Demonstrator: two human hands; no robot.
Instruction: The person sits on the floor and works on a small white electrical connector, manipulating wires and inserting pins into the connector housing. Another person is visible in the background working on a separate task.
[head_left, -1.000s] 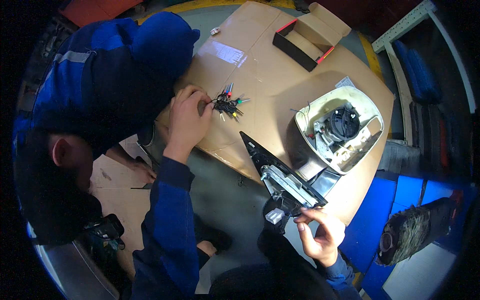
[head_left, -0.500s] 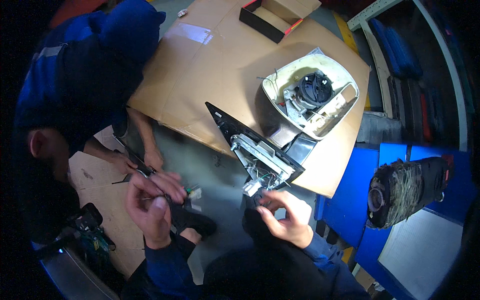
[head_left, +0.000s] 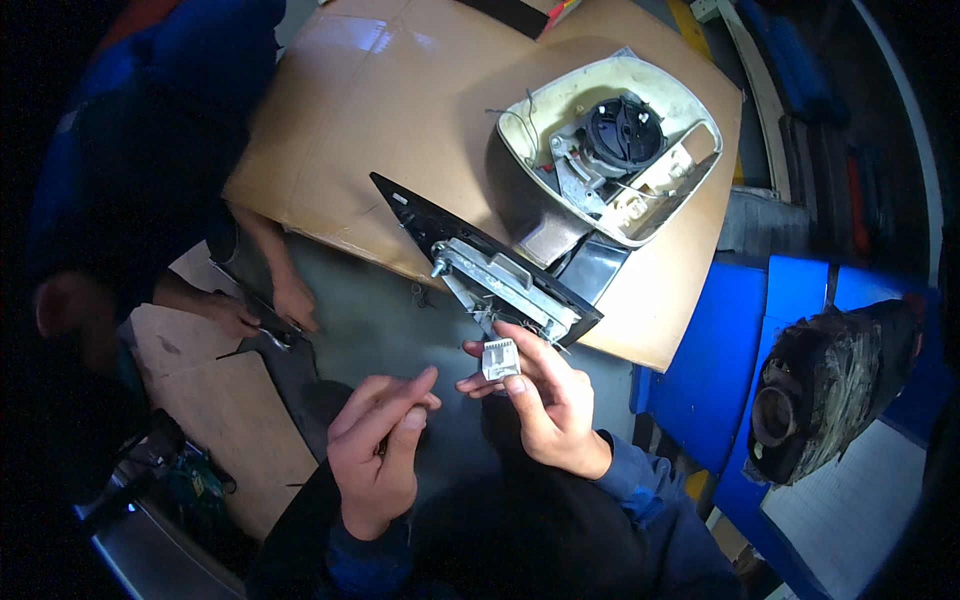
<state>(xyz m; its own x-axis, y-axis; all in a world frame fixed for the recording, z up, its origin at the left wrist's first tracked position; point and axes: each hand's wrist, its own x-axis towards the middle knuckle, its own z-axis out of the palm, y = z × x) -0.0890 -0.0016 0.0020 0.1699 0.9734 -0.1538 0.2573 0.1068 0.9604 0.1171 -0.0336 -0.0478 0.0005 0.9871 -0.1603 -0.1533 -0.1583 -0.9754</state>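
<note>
My right hand [head_left: 545,415] grips a white plastic connector [head_left: 500,359] between fingers and thumb. My left hand [head_left: 380,450] is closed just left of it, fingertips pressed together on something I cannot make out. Above them a black triangular bracket [head_left: 470,245] with a metal mechanism and thin wires lies at the cardboard's front edge. Behind it a cream-and-dark mirror housing [head_left: 522,140] holds a round black motor unit [head_left: 620,135].
A cardboard sheet [head_left: 350,120] covers the work surface. At left a co-worker [head_left: 150,140] handles a dark piece with a tool. At right are a taped dark cylindrical part [head_left: 835,390] and blue panels [head_left: 700,320]. An open box [head_left: 510,15] is at the top edge.
My left hand has come down from the tool bunch on the cardboard toward my right hand. My right hand now has the white connector raised in its fingers. The view has shifted.
</note>
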